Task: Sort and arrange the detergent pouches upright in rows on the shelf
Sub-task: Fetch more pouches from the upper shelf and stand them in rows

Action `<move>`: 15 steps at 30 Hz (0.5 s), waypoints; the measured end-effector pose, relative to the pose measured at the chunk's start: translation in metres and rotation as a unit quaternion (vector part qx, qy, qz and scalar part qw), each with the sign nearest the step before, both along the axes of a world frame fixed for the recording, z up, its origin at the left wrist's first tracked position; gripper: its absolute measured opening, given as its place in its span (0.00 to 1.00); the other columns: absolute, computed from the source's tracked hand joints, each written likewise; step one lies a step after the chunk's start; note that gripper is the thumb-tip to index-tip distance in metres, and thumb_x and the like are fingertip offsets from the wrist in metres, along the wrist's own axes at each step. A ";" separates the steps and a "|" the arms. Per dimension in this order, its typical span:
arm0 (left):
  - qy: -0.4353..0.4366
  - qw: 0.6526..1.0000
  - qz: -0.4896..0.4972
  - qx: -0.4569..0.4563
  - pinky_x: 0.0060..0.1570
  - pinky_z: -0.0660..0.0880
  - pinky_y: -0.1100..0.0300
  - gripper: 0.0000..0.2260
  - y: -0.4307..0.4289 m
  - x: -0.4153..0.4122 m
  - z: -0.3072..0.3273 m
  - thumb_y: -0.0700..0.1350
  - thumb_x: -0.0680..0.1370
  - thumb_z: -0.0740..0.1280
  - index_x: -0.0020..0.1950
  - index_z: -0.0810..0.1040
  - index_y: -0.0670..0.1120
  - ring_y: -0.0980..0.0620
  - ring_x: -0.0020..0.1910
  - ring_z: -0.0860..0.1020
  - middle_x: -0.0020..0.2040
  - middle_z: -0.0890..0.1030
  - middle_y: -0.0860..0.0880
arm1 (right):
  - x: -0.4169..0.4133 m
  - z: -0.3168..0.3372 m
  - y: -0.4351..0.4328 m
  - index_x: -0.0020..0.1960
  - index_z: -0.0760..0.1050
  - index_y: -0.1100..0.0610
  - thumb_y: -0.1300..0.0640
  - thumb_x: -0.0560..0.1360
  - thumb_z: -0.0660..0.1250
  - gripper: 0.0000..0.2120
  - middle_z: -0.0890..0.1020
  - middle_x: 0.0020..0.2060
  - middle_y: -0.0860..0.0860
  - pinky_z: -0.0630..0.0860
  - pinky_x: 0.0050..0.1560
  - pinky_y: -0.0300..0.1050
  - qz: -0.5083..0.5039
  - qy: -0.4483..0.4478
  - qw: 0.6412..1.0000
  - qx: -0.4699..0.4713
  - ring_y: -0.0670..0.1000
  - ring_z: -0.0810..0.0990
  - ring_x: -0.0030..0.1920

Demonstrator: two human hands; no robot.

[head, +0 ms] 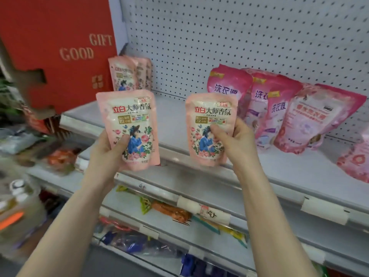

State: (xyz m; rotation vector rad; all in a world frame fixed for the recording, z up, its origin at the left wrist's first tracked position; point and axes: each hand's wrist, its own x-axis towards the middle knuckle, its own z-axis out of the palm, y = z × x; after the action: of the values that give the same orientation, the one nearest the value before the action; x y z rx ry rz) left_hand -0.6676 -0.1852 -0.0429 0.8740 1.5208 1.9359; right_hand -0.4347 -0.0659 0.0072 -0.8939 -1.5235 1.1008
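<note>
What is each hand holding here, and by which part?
The left hand grips a pale pink pouch by its lower left edge, thumb across the front. The right hand grips a matching pouch by its lower right edge, thumb likewise.

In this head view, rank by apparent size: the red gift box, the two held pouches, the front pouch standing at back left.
1. red gift box
2. left-hand pouch and right-hand pouch: alike, same print
3. standing pouch: same print, probably just farther, partly hidden

Left pouch (129,116), right pouch (209,114), both held
</note>
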 end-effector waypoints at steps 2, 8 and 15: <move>0.010 1.000 0.026 0.003 0.44 0.81 0.55 0.12 0.014 -0.032 0.006 0.40 0.81 0.62 0.64 0.74 0.45 0.52 0.51 0.83 0.56 0.83 0.48 | -0.030 0.012 0.025 0.55 0.79 0.50 0.61 0.76 0.70 0.09 0.86 0.49 0.48 0.83 0.51 0.53 0.017 -0.022 0.999 0.022 0.47 0.86 0.49; 0.006 0.998 0.067 -0.001 0.50 0.79 0.46 0.13 0.055 -0.109 0.018 0.42 0.82 0.60 0.66 0.73 0.46 0.49 0.53 0.83 0.57 0.82 0.48 | -0.114 0.027 0.093 0.52 0.80 0.47 0.57 0.75 0.69 0.07 0.86 0.48 0.47 0.82 0.52 0.57 0.050 -0.138 0.985 0.092 0.48 0.85 0.49; -0.030 0.995 0.090 -0.015 0.55 0.77 0.38 0.13 0.081 -0.166 0.017 0.42 0.81 0.61 0.66 0.72 0.46 0.44 0.55 0.82 0.59 0.82 0.45 | -0.201 0.037 0.154 0.50 0.81 0.50 0.60 0.74 0.70 0.07 0.86 0.49 0.49 0.81 0.54 0.57 0.099 -0.199 0.973 0.058 0.50 0.85 0.50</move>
State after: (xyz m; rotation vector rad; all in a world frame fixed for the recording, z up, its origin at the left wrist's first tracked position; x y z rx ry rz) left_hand -0.8334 -0.1039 -0.0258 0.6797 1.6355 2.0408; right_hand -0.6356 0.0884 0.0445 -0.9345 -2.0225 0.9980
